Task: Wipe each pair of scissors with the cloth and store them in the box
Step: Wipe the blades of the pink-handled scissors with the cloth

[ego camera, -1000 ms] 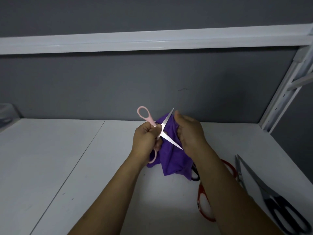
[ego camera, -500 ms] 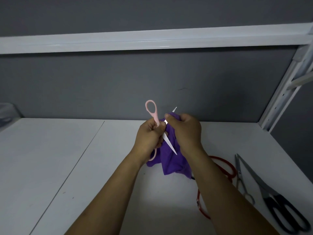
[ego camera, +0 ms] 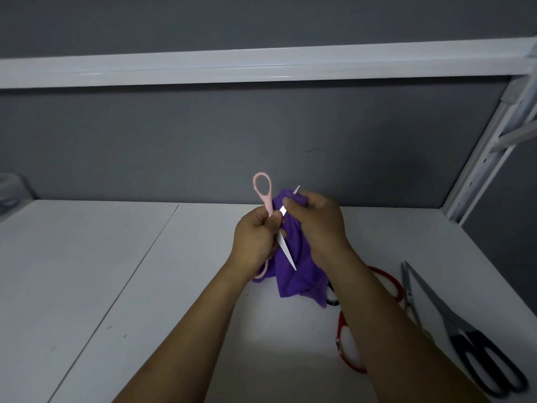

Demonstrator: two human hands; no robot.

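Box (ego camera: 8, 193): left edge of frame, cut off, dim and hard to make out.
Red scissors (ego camera: 390, 277): lower right, mostly hidden by the right forearm.
Left hand (ego camera: 255, 242): centre, fingers curled round pink scissors (ego camera: 268, 205), blades spread.
Right hand (ego camera: 318, 225): fingers pinching purple cloth (ego camera: 293, 274) on 1 blade.
Table (ego camera: 87, 271): white; black scissors (ego camera: 476, 353) lower right.
Wall (ego camera: 174, 141): grey, white shelf (ego camera: 203, 68) above.

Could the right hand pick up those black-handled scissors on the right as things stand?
Not yet, probably. The right hand is busy pinching the purple cloth round a blade of the pink scissors. The black-handled scissors lie uncovered beside that arm, so once it lets go the way looks free.
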